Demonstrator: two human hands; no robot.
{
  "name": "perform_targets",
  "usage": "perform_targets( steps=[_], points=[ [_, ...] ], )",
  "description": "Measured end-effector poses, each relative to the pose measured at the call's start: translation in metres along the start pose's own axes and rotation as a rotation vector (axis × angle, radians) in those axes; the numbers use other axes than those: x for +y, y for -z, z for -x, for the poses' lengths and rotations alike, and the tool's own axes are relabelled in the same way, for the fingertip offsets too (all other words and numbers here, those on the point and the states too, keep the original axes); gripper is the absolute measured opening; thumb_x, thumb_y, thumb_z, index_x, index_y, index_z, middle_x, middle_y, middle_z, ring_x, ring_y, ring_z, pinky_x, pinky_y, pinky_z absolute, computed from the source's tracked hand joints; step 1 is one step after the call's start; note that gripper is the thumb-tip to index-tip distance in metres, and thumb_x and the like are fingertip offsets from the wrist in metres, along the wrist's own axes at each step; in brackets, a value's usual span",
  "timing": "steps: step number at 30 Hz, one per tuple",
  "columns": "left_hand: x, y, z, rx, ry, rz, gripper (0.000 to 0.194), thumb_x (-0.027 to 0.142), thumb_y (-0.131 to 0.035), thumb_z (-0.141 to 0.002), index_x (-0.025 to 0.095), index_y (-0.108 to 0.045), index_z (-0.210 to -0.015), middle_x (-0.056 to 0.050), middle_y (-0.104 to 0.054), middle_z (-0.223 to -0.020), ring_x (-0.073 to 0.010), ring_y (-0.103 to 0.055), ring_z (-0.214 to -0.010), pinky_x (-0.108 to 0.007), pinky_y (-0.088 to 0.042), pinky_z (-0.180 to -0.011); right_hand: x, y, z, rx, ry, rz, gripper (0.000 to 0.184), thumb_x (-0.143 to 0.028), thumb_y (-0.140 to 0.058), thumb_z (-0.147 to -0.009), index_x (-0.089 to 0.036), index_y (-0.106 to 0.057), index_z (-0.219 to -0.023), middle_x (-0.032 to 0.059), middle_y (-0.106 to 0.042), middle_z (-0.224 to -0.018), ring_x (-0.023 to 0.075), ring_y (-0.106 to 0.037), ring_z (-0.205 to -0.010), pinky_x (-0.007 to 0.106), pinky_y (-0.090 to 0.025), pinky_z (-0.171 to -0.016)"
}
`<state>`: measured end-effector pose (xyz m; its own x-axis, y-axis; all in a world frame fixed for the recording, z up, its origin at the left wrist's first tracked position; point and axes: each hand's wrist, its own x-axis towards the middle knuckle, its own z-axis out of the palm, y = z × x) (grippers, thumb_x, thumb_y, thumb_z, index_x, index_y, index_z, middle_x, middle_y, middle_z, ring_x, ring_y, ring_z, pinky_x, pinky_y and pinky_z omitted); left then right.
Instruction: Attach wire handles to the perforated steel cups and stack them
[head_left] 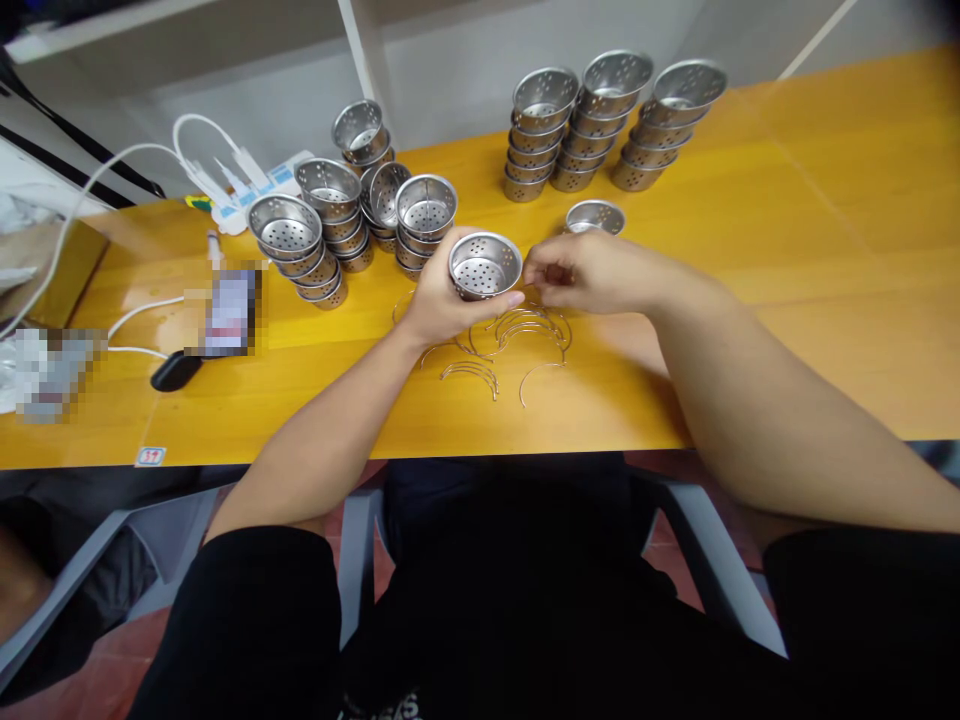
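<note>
**Perforated cup (486,266) being held over a yellow tabletop (817,250)**

Stacked metalware is being borne by the tabletop, the largest thing in view. Beyond the perforated cup and to its left, a cluster of stacked cups (341,212) is being supported; beyond it and to its right, three stacks (600,128) are being borne in a row.

Around the left side of the perforated cup, the left hand (435,300) is being curled, its thumb being laid along the near wall. Just right of the cup, the right hand (581,272) is being held with its fingers drawn narrowly together; whether anything is being pinched there cannot be told.

Judging by the thin, pierced metal, something light, stiff and rather smooth is being handled, hardly fragile, though likely to be dented by a hard squeeze. A sound hold is being offered by the outer wall below the rim. The perforated cup is being cradled mouth up in the left hand, close beside the right fingertips.

Beyond the perforated cup and to its right, a loose cup (595,216) is being partly hidden by the right hand. Smallest of all, curved wires (474,372) are being displayed in loose bunches on the near side of the perforated cup.
</note>
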<state>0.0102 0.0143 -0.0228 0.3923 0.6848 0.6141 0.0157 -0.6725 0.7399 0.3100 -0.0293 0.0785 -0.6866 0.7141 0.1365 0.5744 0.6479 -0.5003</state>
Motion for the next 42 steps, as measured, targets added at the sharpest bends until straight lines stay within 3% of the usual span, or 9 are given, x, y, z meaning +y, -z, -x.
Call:
perform_targets(
  steps=[4,10,15,22,26,30,36,40,42],
  points=[
    [0.003,-0.001,-0.002,0.012,-0.030,0.022,0.115,0.105,-0.106,-0.079,0.030,-0.063,-0.156,-0.006,-0.078,-0.138,-0.0268,-0.086,-0.126,-0.054,-0.076,-0.120,-0.001,0.002,0.000,0.040,-0.021,-0.010,0.006,-0.035,-0.080,-0.108,-0.032,-0.075,-0.111,0.0051,-0.081,-0.092,0.0292,-0.072,-0.079,0.048,-0.062,-0.078],
    [0.004,0.004,-0.003,-0.007,-0.003,0.010,0.119,0.103,-0.106,-0.080,0.031,-0.059,-0.162,-0.006,-0.075,-0.140,-0.0275,-0.085,-0.128,-0.059,-0.074,-0.126,0.008,-0.006,-0.005,0.165,-0.069,-0.045,0.017,-0.045,-0.078,-0.111,-0.032,-0.068,-0.106,0.0059,-0.083,-0.090,0.0294,-0.072,-0.078,0.050,-0.064,-0.078],
    [-0.014,0.004,-0.002,-0.012,-0.031,0.046,0.125,0.105,-0.108,-0.076,0.034,-0.053,-0.163,-0.004,-0.074,-0.138,-0.0267,-0.085,-0.125,-0.058,-0.074,-0.123,0.010,-0.011,-0.006,0.217,-0.147,-0.318,0.032,-0.055,-0.084,-0.114,-0.031,-0.068,-0.128,0.0038,-0.084,-0.092,0.0250,-0.076,-0.072,0.045,-0.063,-0.069],
    [-0.008,0.000,0.000,-0.031,0.029,0.056,0.126,0.104,-0.106,-0.079,0.036,-0.050,-0.169,-0.005,-0.072,-0.140,-0.0252,-0.084,-0.122,-0.055,-0.076,-0.117,0.003,-0.012,-0.009,0.394,-0.186,-0.265,0.043,-0.071,-0.084,-0.115,-0.030,-0.071,-0.114,0.0078,-0.074,-0.085,0.0277,-0.064,-0.072,0.050,-0.057,-0.067],
    [0.000,-0.001,0.003,-0.084,0.078,0.073,0.128,0.105,-0.104,-0.082,0.038,-0.048,-0.175,-0.006,-0.071,-0.143,-0.0285,-0.083,-0.130,-0.061,-0.074,-0.124,-0.008,-0.010,-0.006,0.456,-0.175,-0.210,0.065,-0.095,-0.063,-0.121,-0.034,-0.079,-0.138,0.0114,-0.078,-0.091,0.0356,-0.070,-0.083,0.058,-0.063,-0.077],
    [-0.005,0.000,0.005,-0.077,0.070,0.091,0.119,0.099,-0.105,-0.087,0.037,-0.050,-0.173,-0.005,-0.072,-0.139,-0.0275,-0.084,-0.128,-0.059,-0.075,-0.123,-0.023,-0.008,-0.003,0.470,-0.188,-0.214,0.080,-0.105,-0.056,-0.118,-0.039,-0.079,-0.156,0.0108,-0.078,-0.088,0.0404,-0.072,-0.090,0.064,-0.066,-0.084],
    [-0.017,0.002,0.006,-0.080,0.004,0.074,0.115,0.097,-0.103,-0.091,0.037,-0.050,-0.173,-0.005,-0.073,-0.138,-0.0261,-0.085,-0.125,-0.057,-0.075,-0.122,-0.034,-0.010,-0.008,0.443,-0.230,-0.246,0.083,-0.111,-0.060,-0.111,-0.041,-0.082,-0.149,0.0099,-0.078,-0.088,0.0391,-0.070,-0.087,0.066,-0.064,-0.082],
    [-0.011,0.001,0.004,-0.056,0.013,0.047,0.112,0.094,-0.107,-0.089,0.034,-0.054,-0.167,-0.003,-0.076,-0.134,-0.0221,-0.087,-0.114,-0.053,-0.079,-0.114,-0.035,-0.010,-0.008,0.434,-0.218,-0.246,0.084,-0.112,-0.059,-0.111,-0.043,-0.081,-0.155,0.0088,-0.078,-0.086,0.0401,-0.072,-0.090,0.067,-0.065,-0.084],
    [-0.008,0.001,0.003,-0.033,0.027,0.029,0.112,0.094,-0.110,-0.085,0.032,-0.056,-0.162,-0.003,-0.076,-0.134,-0.0215,-0.087,-0.113,-0.051,-0.080,-0.113,-0.035,-0.010,-0.007,0.447,-0.219,-0.260,0.080,-0.110,-0.063,-0.111,-0.041,-0.084,-0.145,0.0091,-0.078,-0.086,0.0384,-0.070,-0.087,0.065,-0.065,-0.081]
  ],
)
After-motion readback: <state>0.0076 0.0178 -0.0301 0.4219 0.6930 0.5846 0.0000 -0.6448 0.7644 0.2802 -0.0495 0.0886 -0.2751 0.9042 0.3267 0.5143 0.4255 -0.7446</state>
